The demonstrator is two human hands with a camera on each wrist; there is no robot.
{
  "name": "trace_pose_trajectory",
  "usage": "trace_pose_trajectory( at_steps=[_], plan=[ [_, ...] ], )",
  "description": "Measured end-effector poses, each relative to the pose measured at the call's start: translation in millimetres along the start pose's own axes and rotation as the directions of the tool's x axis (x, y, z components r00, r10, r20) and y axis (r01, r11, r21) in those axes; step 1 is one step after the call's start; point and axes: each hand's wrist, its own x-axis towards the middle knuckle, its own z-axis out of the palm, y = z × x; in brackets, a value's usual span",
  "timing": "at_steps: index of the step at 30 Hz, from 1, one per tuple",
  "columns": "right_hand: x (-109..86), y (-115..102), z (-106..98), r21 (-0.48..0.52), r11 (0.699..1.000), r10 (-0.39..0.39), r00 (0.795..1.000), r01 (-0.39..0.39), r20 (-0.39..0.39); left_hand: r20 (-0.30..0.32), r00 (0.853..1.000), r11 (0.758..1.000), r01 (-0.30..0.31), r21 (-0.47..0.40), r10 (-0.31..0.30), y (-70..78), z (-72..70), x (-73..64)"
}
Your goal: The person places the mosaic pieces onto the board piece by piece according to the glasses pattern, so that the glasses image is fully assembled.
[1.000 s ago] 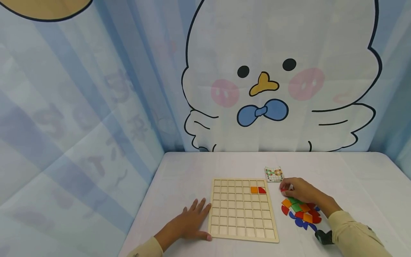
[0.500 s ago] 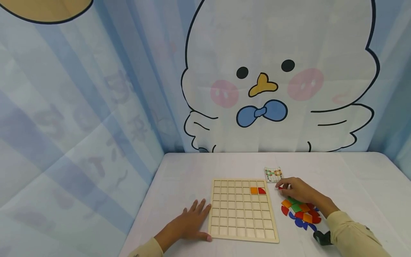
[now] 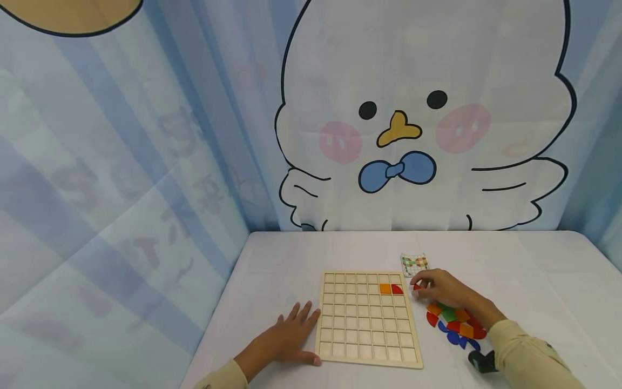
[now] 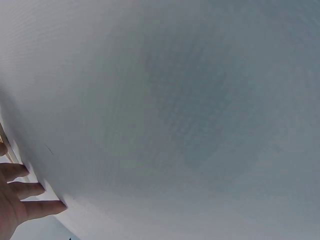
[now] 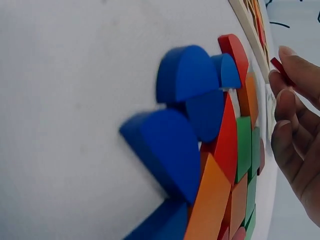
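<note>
A wooden grid board (image 3: 358, 319) lies on the table, with an orange square block (image 3: 385, 289) and a red quarter-round block (image 3: 396, 289) side by side near its upper right corner. My left hand (image 3: 293, 334) rests flat on the table, fingers spread, fingertips and thumb at the board's left edge. In the left wrist view its fingers (image 4: 42, 206) are straight. My right hand (image 3: 439, 288) pinches a small red block (image 5: 283, 71) between thumb and fingers, just right of the board's upper right edge. A small printed pattern card (image 3: 414, 263) lies just beyond that hand.
Right of the board lies a pile of flat blocks: blue half-rounds (image 5: 187, 75), orange pieces (image 5: 210, 192), green pieces (image 5: 243, 148) and red ones. A dark object (image 3: 482, 361) sits by my right sleeve. A printed curtain (image 3: 398, 65) hangs behind the table (image 3: 272, 259).
My right hand has moved left from above the pile toward the board, carrying the red block. The left hand has stayed at the board's edge.
</note>
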Motion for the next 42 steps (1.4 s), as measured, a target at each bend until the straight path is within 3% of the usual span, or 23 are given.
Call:
trace_pose_trajectory(
  at_steps=[8,23,42],
  plan=[
    [3.9,-4,3,0.095,0.995,-0.019,0.999,0.015,0.039,0.001,1.000,1.000,0.003,-0.005,-0.003,0.6,-1.5,-0.8],
    [9.2,-9,10,0.138,0.987,-0.089,0.994,0.081,0.057,0.000,1.000,1.000,-0.001,-0.008,0.001,1.4,-2.9,-1.7],
    [19.2,-23,27,0.197,0.975,-0.099,0.995,0.101,-0.019,0.018,1.000,1.000,0.022,-0.007,-0.022,1.4,-2.3,0.3]
  ],
)
